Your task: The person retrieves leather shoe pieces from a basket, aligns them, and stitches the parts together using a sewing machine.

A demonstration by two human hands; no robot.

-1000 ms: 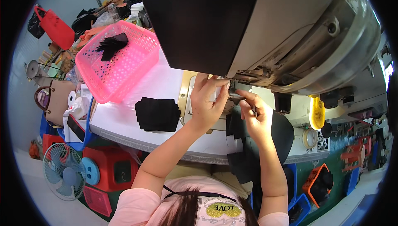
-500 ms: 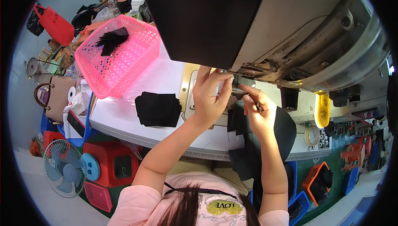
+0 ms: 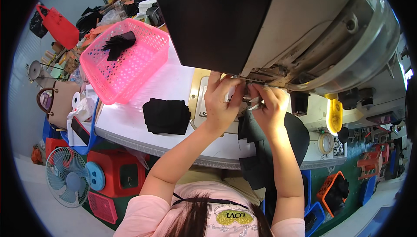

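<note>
In the head view, at the sewing machine (image 3: 299, 28), the left hand (image 3: 219, 104) narrows, its grip untellable; the right hand (image 3: 270, 109) holds a small metal tool (image 3: 254, 106), black cloth (image 3: 296, 135) beneath its wrist. Seemingly delicate fingertip adjusting; next calls for steadiness.

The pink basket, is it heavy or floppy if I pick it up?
The pink basket is probably light, since its walls are full of holes. It likely keeps its shape, as its sides stand up. The black pieces might slide about, because they lie loosely inside.
</note>
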